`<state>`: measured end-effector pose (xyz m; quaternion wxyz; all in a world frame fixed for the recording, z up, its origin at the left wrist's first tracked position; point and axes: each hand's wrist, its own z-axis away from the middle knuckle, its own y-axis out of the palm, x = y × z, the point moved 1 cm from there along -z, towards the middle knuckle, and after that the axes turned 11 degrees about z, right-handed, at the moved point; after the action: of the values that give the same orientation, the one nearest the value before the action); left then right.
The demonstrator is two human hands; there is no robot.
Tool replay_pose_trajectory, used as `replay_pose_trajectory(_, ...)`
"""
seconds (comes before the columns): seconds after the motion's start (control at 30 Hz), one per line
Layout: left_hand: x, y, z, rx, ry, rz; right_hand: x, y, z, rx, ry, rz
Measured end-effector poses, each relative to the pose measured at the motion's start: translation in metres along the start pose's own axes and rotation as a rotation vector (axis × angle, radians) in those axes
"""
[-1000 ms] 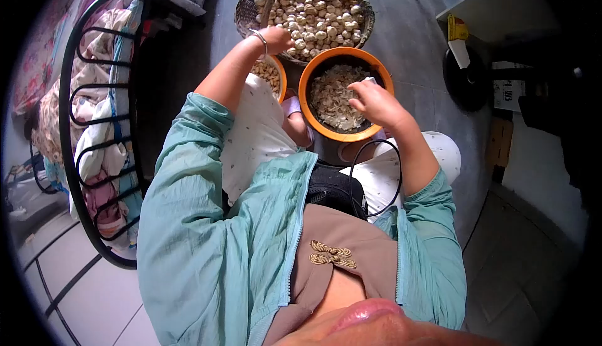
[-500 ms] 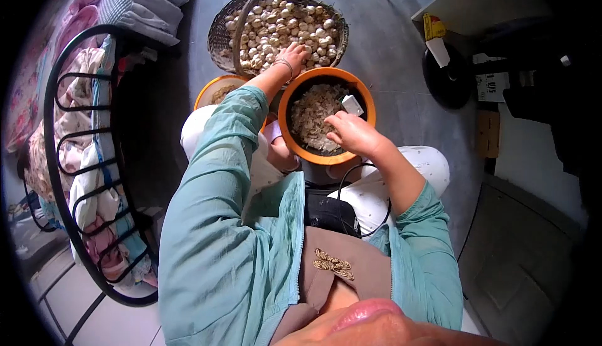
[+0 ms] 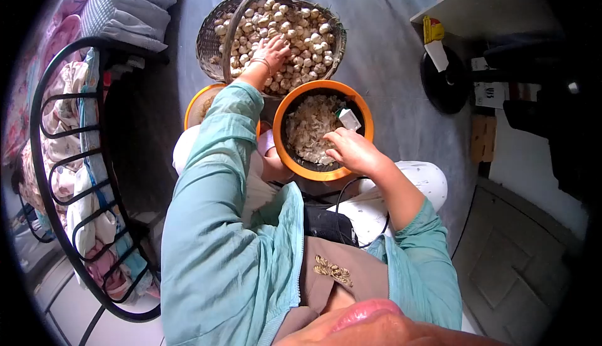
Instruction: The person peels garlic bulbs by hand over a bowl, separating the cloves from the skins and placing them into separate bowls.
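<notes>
My left hand [image 3: 272, 53] reaches into a wicker basket [image 3: 207, 40], its fingers stretched over the heap of garlic bulbs [image 3: 307, 39]. I cannot see a bulb inside its grasp. In front of me stands a black tub with an orange rim [image 3: 370, 117], holding a pile of dry garlic skins [image 3: 310, 123]. A small white carton-like object [image 3: 348, 120] rests in it against the right side. Above the tub's near right edge is my right hand [image 3: 352, 150], fingers bent and drawn together; whatever they hold, if anything, is hidden.
A second orange-rimmed container [image 3: 193, 106] sits left of the tub, partly behind my left sleeve. A black metal bed frame [image 3: 47, 139] with bedding is at left. On the right are a white table [image 3: 476, 4] and a black round base [image 3: 439, 86].
My left hand has shifted left and slightly up across the garlic bulbs. The right hand stays over the tub, fingers still bent. The whole view has tilted slightly.
</notes>
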<state>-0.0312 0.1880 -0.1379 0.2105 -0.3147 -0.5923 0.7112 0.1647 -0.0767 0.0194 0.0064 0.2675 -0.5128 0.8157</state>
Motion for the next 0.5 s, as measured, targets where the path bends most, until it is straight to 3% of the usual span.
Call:
replay_pose_trajectory(0.1, 0.015, 0.006, 0.007, -0.071, -0.038, -0.052, 0.001, 0.004, 0.000, -0.021, -0.037, -0.006)
replay_pose_trajectory(0.17, 0.025, 0.008, 0.010, -0.263, -0.042, 0.017, 0.003, 0.001, 0.001, -0.011, -0.032, -0.013)
replay_pose_trajectory(0.23, 0.025, 0.002, 0.010, -0.301, -0.206, 0.003, 0.003, 0.000, 0.000, 0.008, -0.023, -0.009)
replay_pose_trajectory(0.3, 0.021, -0.004, 0.007, -0.322, -0.247, 0.014, 0.002, 0.001, -0.001, 0.013, -0.019, -0.008)
replay_pose_trajectory(0.43, -0.012, -0.015, -0.013, -0.208, -0.041, -0.012, 0.004, 0.003, -0.002, 0.005, -0.021, -0.004)
replay_pose_trajectory(0.47, -0.030, -0.019, -0.020, -0.028, -0.015, -0.007, 0.004, 0.002, -0.002, 0.003, -0.021, -0.002)
replay_pose_trajectory(0.5, -0.039, -0.006, -0.028, -0.029, 0.117, -0.012, 0.004, 0.002, -0.002, -0.006, -0.031, -0.006)
